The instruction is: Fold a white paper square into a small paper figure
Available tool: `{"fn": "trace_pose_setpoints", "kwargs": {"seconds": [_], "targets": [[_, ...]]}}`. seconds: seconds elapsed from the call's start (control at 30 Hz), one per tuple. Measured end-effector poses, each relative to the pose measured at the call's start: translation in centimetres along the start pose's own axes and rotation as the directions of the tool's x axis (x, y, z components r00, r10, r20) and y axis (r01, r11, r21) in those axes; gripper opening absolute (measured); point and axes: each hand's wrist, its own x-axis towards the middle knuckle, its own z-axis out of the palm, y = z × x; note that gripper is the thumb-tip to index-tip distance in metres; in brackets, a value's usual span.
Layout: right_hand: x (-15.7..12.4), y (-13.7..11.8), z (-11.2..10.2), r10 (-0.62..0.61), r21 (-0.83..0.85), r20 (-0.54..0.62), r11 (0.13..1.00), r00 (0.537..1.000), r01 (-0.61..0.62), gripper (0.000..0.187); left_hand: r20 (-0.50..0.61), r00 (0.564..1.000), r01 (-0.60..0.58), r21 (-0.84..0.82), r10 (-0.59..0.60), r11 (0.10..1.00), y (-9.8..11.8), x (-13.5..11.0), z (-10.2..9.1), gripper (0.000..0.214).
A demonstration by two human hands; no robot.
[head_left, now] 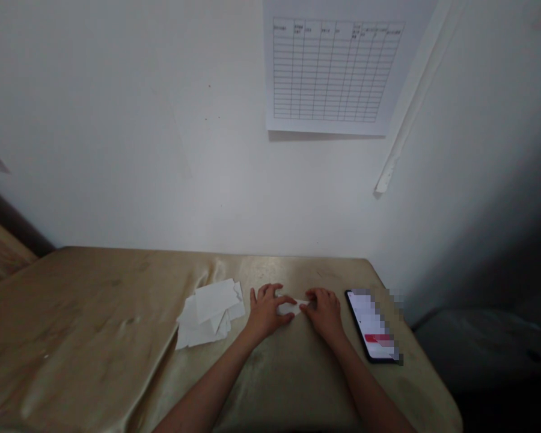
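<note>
The tan table [270, 385] meets the wall [184, 150] ahead; its right edge slopes past the phone [373, 328], which bounds our room beside our right hand [325, 310]. That hand pinches one end of a small white paper [285, 308]. Our left hand [267, 310] spreads thumb and forefinger over it, near loose sheets [211, 310] leftward.

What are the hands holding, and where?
A small white paper. The right hand seems to pinch its right end; the left hand has thumb and forefinger at its left part.
</note>
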Motion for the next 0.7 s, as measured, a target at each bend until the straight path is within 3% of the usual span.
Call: {"fn": "trace_pose_setpoints", "kwargs": {"seconds": [0.7], "targets": [[1.2, 0.5, -0.9, 0.045, 0.008, 0.089, 0.999, 0.995, -0.046, 0.018, 0.004, 1.000, 0.004, 0.000, -0.004, 1.000, 0.3, -0.1, -0.2, 0.038]]}}
